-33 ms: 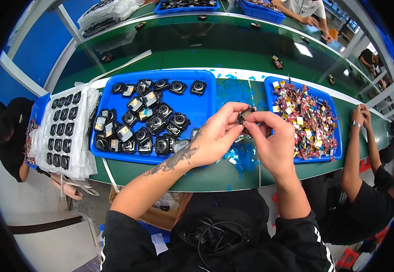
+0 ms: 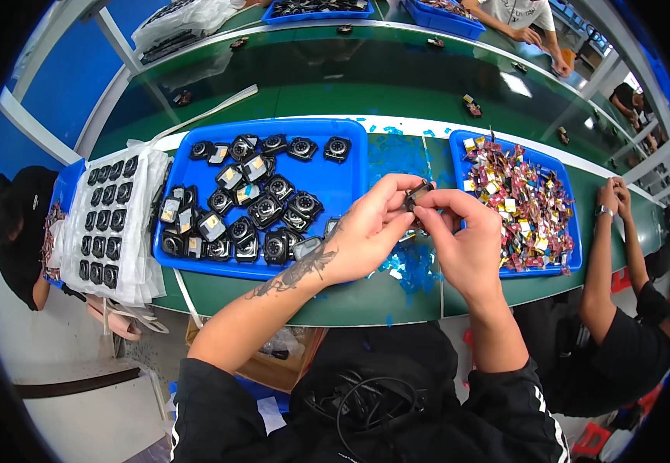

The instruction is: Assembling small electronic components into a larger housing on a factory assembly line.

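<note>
Between both hands, over the strip of table separating two blue trays, is a small black watch case point(image 2: 421, 190), tilted and mostly hidden by fingers. My left hand point(image 2: 373, 228) grips it between thumb and fingers. The fingertips of my right hand point(image 2: 462, 231) are closed against its lower right side; whether they pinch a small part as well cannot be seen. To the left, a blue tray point(image 2: 315, 135) holds many loose black watch cases point(image 2: 276, 245), some showing round backs. On the right, another blue tray point(image 2: 574, 235) is heaped with small red, yellow and white flex-cable parts point(image 2: 524, 212).
Scraps of blue film point(image 2: 408, 274) litter the table under my hands. Stacked white trays point(image 2: 130, 266) of watch cases stand at far left. Beyond runs a green conveyor belt point(image 2: 312, 92) carrying scattered small parts. A co-worker's arms point(image 2: 609, 231) are close on the right.
</note>
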Motion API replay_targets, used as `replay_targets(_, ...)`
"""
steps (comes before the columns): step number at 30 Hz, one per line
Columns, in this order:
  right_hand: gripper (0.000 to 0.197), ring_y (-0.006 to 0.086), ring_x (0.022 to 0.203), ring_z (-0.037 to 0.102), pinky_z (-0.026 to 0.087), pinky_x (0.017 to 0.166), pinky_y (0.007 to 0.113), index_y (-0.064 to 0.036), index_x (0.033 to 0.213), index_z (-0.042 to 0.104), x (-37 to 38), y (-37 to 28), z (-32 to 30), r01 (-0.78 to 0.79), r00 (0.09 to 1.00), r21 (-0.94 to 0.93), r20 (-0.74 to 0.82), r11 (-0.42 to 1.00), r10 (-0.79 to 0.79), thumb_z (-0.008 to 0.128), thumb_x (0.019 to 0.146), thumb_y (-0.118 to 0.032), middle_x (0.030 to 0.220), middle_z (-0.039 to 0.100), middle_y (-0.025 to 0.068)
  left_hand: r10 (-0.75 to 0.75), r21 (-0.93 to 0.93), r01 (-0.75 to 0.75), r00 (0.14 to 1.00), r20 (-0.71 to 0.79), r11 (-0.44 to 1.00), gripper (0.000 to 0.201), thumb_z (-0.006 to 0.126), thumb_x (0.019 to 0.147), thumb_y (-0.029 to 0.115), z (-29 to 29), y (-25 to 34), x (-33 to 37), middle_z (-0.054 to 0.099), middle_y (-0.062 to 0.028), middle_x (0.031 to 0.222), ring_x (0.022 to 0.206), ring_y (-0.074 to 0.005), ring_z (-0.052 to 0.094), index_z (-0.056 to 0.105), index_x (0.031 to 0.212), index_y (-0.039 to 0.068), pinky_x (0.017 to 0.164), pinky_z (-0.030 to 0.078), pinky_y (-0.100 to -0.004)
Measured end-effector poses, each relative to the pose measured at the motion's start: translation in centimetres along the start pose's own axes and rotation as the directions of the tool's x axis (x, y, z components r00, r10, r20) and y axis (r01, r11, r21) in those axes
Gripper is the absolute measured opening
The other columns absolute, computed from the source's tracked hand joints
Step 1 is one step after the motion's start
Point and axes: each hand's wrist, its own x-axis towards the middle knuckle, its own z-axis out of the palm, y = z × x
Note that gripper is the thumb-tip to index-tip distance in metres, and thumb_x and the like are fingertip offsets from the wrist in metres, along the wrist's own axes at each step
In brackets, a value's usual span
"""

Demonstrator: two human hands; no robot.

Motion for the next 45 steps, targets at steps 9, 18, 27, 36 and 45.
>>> replay_targets(9, 0.008, 0.0100, 0.050, 0.044, 0.038, 0.047, 0.026, -0.0001, 0.081, 0.066, 0.3, -0.7, -0.4, -0.040, 0.998, -0.032, 0.037, 0.999, 0.041, 0.072, 0.076, -0.001, 0.068, 0.063, 0.0057, -0.019, 0.060, 0.019, 1.000, 0.010, 0.998, 0.040, 0.043, 0.096, -0.005, 0.2, 0.1, -0.4, 0.051, -0.0155, 0.129, 0.121, -0.0211, 0.052, 0.035, 0.135, -0.002, 0.103, 0.043, -0.0345)
replay_targets(18, 0.013, 0.0118, 0.066, 0.052, 0.045, 0.059, 0.025, -0.0007, 0.085, 0.058, 0.7, 0.9, -0.4, 0.043, 0.999, -0.046, 0.024, 0.998, -0.042, 0.069, 0.078, -0.001, 0.080, 0.059, 0.0062, 0.018, -0.003, -0.018, 0.999, -0.033, 1.000, 0.041, 0.042, 0.095, -0.006, 0.7, 0.4, -0.3, 0.052, -0.0146, 0.125, 0.116, -0.0199, 0.056, 0.037, 0.135, -0.001, 0.099, 0.047, -0.0327)
replay_targets(27, 0.025, 0.0113, 0.090, 0.063, 0.055, 0.077, 0.024, 0.0014, 0.106, 0.061, -2.0, 1.6, -0.7, -0.255, 0.967, 0.459, 0.146, 0.851, 0.211, 0.070, 0.082, 0.002, 0.099, 0.064, 0.0075, 0.063, -0.166, -0.090, 0.985, -0.159, 0.982, 0.043, 0.051, 0.091, -0.004, 0.8, 1.3, -0.1, 0.053, -0.0139, 0.121, 0.110, -0.0192, 0.059, 0.047, 0.134, 0.002, 0.094, 0.051, -0.0329)
replay_targets(36, 0.010, 0.0093, 0.080, 0.064, 0.053, 0.073, 0.022, 0.0036, 0.097, 0.063, -2.0, 0.9, -1.6, -0.299, 0.953, 0.636, 0.161, 0.711, 0.257, 0.064, 0.088, 0.000, 0.090, 0.067, 0.0073, 0.411, 0.692, -0.299, 0.912, 0.004, 0.657, 0.025, 0.070, 0.078, -0.001, 0.2, 1.9, -0.3, 0.064, -0.0150, 0.106, 0.087, -0.0220, 0.067, 0.071, 0.103, 0.003, 0.075, 0.054, -0.0295)
replay_targets(45, 0.010, 0.0070, 0.083, 0.059, 0.051, 0.066, 0.021, 0.0003, 0.097, 0.062, -2.2, 1.3, -1.8, -0.276, 0.961, 0.599, 0.148, 0.752, 0.235, 0.064, 0.090, -0.007, 0.095, 0.062, 0.0032, -0.033, 0.170, 0.048, 0.995, -0.093, 0.984, 0.015, 0.061, 0.089, 0.000, -0.1, 0.8, -0.3, 0.064, -0.0072, 0.093, 0.086, -0.0153, 0.066, 0.069, 0.101, -0.004, 0.077, 0.056, -0.0275)
